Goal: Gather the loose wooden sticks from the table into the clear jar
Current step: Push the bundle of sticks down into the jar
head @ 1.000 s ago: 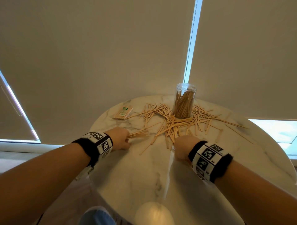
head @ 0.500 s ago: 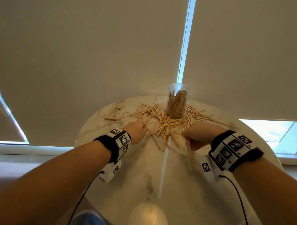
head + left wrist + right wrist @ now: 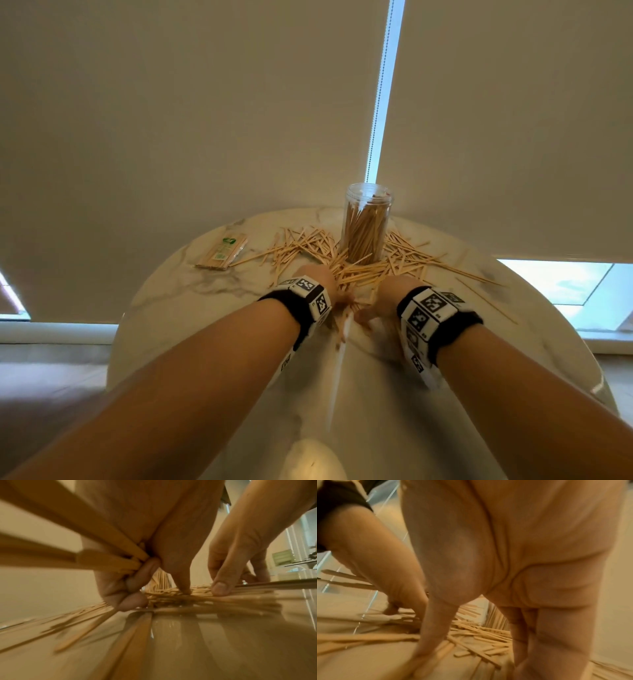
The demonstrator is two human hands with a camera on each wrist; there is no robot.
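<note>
A clear jar, part-filled with upright sticks, stands at the table's far side. Loose wooden sticks lie scattered around and in front of it. My left hand is on the pile just left of the jar's front. It grips a bundle of sticks in curled fingers while one finger presses on the heap. My right hand is close beside it. Its thumb and straight fingers reach down onto the sticks, with nothing in the palm.
A wrapped packet of sticks lies at the table's far left. The round marble table ends close behind the jar at a window blind. A few long sticks trail off to the right.
Both hands have moved inward and forward and now meet at the pile in front of the jar. The right hand, raised half a second ago, is down on the sticks.
</note>
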